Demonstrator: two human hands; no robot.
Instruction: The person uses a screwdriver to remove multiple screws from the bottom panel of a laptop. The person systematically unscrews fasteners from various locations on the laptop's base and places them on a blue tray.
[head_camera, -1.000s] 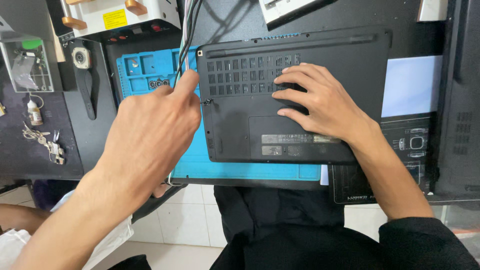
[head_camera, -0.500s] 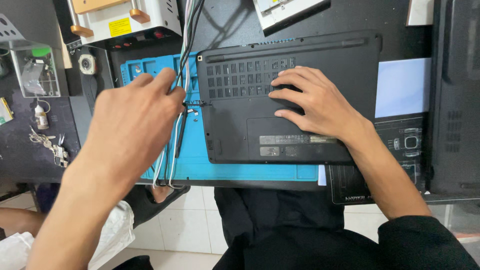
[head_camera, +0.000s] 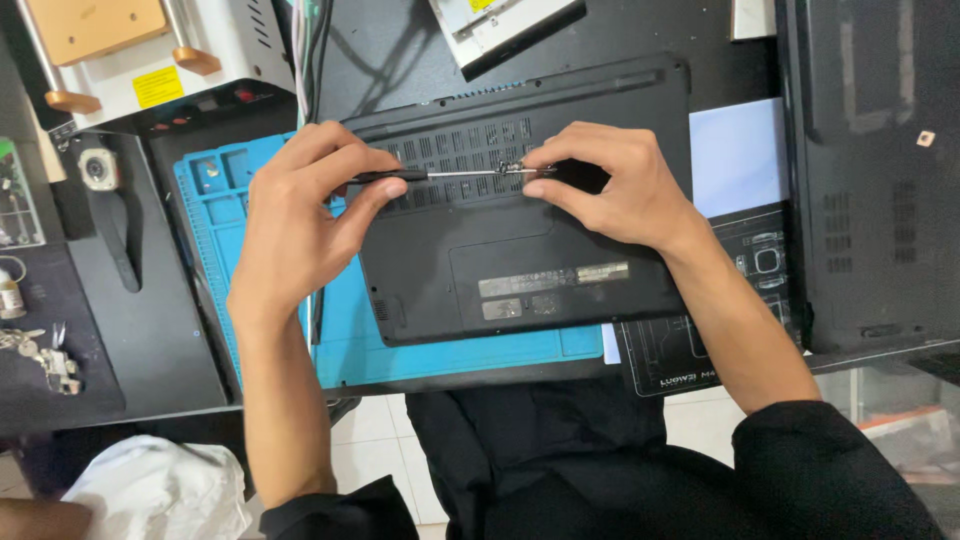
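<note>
Pinching slim black-handled screwdriver (head_camera: 440, 174) in left hand (head_camera: 300, 215), right hand (head_camera: 620, 185) closed on its silver tip, over upturned black laptop (head_camera: 520, 260)

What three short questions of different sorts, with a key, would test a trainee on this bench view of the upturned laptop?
1. True or false: the laptop lies with its underside up.
2. Which hand grips the screwdriver by its handle?
A. left
B. right
3. Fill in: the laptop rests on a ____ work mat.

Key:
1. true
2. A; the left hand grips the handle, and the right hand pinches at the tip.
3. blue
</note>
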